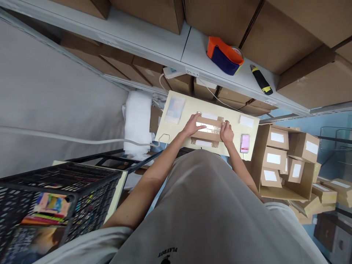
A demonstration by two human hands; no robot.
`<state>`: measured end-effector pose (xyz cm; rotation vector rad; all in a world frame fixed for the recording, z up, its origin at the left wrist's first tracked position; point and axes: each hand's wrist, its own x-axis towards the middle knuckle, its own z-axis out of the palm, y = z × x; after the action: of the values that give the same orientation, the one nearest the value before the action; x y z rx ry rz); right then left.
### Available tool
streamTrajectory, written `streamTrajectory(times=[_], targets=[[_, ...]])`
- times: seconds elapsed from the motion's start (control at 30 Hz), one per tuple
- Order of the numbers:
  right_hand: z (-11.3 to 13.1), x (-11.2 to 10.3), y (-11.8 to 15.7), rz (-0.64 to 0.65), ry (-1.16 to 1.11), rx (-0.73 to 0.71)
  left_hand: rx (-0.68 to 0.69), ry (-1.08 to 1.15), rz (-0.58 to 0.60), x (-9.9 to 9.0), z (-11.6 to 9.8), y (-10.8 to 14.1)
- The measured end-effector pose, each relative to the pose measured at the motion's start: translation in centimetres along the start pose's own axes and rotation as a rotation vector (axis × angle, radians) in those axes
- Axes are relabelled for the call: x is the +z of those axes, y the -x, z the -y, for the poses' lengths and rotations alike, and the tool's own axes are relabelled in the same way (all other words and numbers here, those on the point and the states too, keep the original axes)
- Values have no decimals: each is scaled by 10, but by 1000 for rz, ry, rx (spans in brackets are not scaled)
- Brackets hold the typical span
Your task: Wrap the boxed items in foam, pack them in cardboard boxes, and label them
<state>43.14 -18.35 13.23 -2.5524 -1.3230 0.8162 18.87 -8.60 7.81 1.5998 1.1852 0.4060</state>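
A small flat cardboard box [206,136] lies on the pale yellow table, with shiny clear tape and a white label across its top. Taped flaps with white strips stick out along its far and near sides. My left hand [193,125] grips the box's left end, thumb stretched over the top and fingers at the far edge. At the right end, my right hand [227,132] is closed with curled fingers against the box. Whether something small sits within those fingers is hidden.
On the table [170,129] are a phone [245,143], a white paper [246,121] and a clear sleeve [175,109]. Above, a shelf holds a tape dispenser [224,58] and a cutter [261,80]. A large carton [275,193] of boxes stands right, a black crate [71,190] left.
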Motion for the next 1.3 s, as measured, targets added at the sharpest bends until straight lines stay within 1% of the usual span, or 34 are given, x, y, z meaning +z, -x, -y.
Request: streamTrajectory(times=[0.1,0.23,0.37,0.47,0.53,0.6,0.63,0.7,0.77,0.83,0.9,0.97,1.03,1.07,1.1,1.17,1.23,1.3], targets=[[2,-1,2,-7,20,7,-17,-14,10,-2,-1,0],[7,-3,5,-23,63,22,12,-22,0,-2,-2,2],[13,-4,7,-23,123,23,22,-45,22,-5,-4,1],[18,-7,7,-55,203,-26,18,-70,33,-8,-6,1],[25,-14,4,-110,251,-101,27,-103,33,-9,-8,2],[37,-30,-2,-206,263,-218,57,-190,6,-11,-15,2],[46,-41,-6,-273,256,-287,83,-244,-15,-13,-21,1],[71,-70,-17,-434,236,-430,157,-324,-61,-18,-43,-5],[102,-104,-33,-584,222,-542,256,-312,-119,-28,-77,-16],[136,-135,-52,-662,219,-631,381,-215,-244,-41,-120,-30],[167,-160,-73,-636,243,-680,497,-94,-359,-56,-164,-44],[191,-175,-93,-550,290,-667,549,-9,-457,-70,-201,-53],[207,-184,-109,-461,344,-610,562,49,-522,-80,-224,-57],[212,-187,-115,-424,360,-582,560,76,-544,-83,-229,-56],[214,-191,-118,-394,363,-561,552,108,-555,-85,-231,-53],[212,-195,-115,-346,304,-548,521,199,-544,-85,-224,-42],[201,-192,-98,-303,136,-582,477,330,-515,-82,-209,-23],[185,-178,-67,-254,-136,-656,432,465,-510,-77,-191,0]])
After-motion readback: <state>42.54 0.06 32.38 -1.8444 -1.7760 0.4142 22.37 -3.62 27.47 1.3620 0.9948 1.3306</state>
